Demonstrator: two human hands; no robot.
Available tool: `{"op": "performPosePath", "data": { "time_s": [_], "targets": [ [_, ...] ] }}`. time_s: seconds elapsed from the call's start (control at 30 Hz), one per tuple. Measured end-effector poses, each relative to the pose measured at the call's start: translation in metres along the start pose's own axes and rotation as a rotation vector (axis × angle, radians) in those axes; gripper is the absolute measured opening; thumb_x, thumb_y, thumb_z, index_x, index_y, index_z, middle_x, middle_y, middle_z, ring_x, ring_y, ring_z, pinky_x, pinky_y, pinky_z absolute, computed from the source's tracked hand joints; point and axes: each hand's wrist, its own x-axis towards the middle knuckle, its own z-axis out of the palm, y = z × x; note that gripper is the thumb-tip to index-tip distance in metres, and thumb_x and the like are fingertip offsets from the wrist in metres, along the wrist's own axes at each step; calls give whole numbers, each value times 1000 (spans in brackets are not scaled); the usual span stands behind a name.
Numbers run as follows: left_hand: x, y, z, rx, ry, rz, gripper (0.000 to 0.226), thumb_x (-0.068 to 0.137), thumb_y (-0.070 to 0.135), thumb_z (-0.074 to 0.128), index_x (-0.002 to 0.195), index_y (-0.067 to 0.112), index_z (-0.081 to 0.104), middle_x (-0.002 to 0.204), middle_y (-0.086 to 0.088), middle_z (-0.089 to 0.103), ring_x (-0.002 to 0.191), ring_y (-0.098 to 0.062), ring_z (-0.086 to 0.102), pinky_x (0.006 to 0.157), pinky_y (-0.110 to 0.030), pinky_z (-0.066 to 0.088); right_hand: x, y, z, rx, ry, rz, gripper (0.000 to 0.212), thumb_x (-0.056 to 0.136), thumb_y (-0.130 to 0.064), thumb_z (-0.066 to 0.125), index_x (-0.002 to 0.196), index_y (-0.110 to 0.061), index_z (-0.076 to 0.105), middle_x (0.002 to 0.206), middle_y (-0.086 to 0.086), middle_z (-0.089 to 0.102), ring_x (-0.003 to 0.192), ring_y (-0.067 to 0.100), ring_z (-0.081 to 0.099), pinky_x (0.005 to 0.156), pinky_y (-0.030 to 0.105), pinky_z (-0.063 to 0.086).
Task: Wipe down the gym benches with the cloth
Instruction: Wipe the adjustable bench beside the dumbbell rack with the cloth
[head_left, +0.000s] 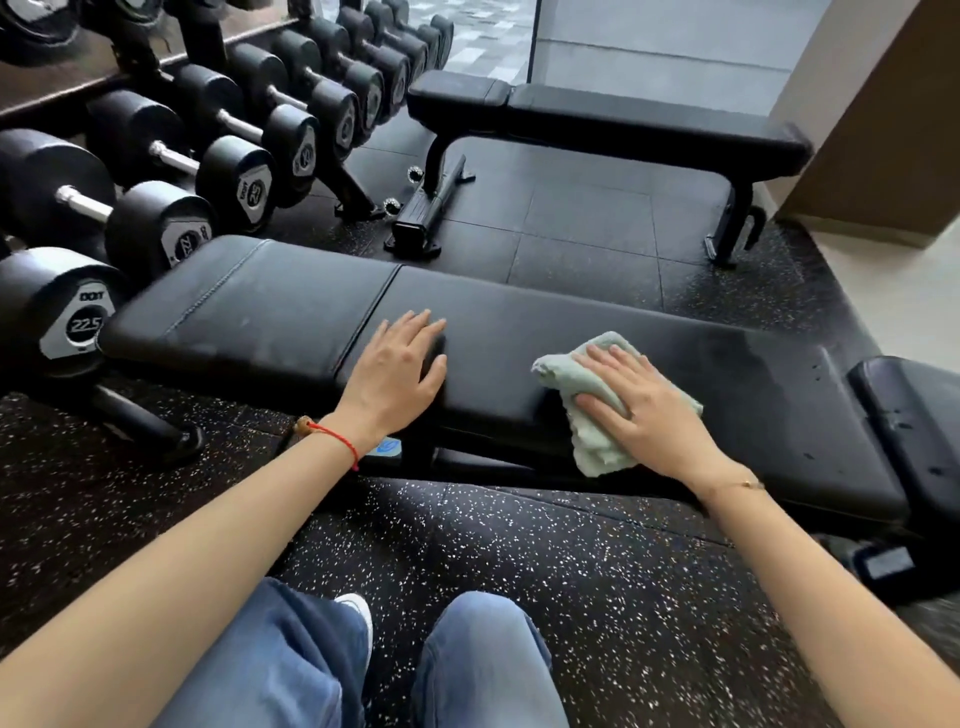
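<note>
The pale green cloth (597, 400) lies under the flat right hand (647, 410) on the near bench (291, 312); the left hand (397, 371) rests flat beside it, apart from the cloth.

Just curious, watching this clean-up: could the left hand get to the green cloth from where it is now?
Probably yes. The left hand lies flat on the near bench, and only bare black padding separates it from the green cloth. The right hand presses on the cloth, though, so only its exposed left edge is free.

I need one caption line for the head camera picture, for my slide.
Right hand presses a pale green cloth on the near black gym bench; left hand rests flat beside it.
</note>
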Motion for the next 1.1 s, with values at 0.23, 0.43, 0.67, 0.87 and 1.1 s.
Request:
{"op": "performPosePath", "data": {
  "time_s": [0.23, 0.43, 0.67, 0.87, 1.1],
  "targets": [
    [0, 5, 5, 19, -8, -1, 52, 98, 33, 46, 147, 17, 40, 156, -7, 34, 146, -21, 25, 122, -35, 11, 60, 0, 8, -119, -6, 224, 56, 100, -46, 40, 152, -27, 30, 161, 1, 24, 150, 22, 14, 122, 39, 2],
    [-2, 4, 8, 29, -5, 11, 52, 99, 32, 46, 148, 16, 38, 156, -7, 34, 147, -22, 25, 123, -36, 11, -44, -21, 6, -110, -38, -192, 65, 96, -62, 39, 153, -35, 25, 161, -8, 21, 150, 13, 12, 124, 37, 9],
    [-1, 3, 13, 31, 19, 1, 51, 97, 33, 47, 145, 18, 42, 154, -6, 38, 145, -22, 29, 122, -38, 15, -3, -67, 30, -235, -9, -253, 73, 90, -60, 51, 151, -23, 33, 158, 2, 31, 148, 24, 23, 123, 41, 13],
    [-2, 3, 12, 28, 1, -8, 51, 98, 32, 46, 147, 19, 40, 156, -5, 35, 146, -20, 26, 123, -36, 12, -62, -6, 7, -231, 94, -205, 76, 86, -60, 58, 150, -26, 35, 156, -3, 34, 146, 16, 28, 120, 41, 25],
    [1, 14, 7, 17, -100, -106, 54, 100, 33, 43, 150, 17, 34, 159, -7, 26, 149, -20, 17, 122, -39, 6, -35, -24, 4, -159, 15, -18, 76, 88, -70, 39, 151, -29, 31, 159, -3, 26, 150, 19, 17, 123, 40, 10]
  ]
}}
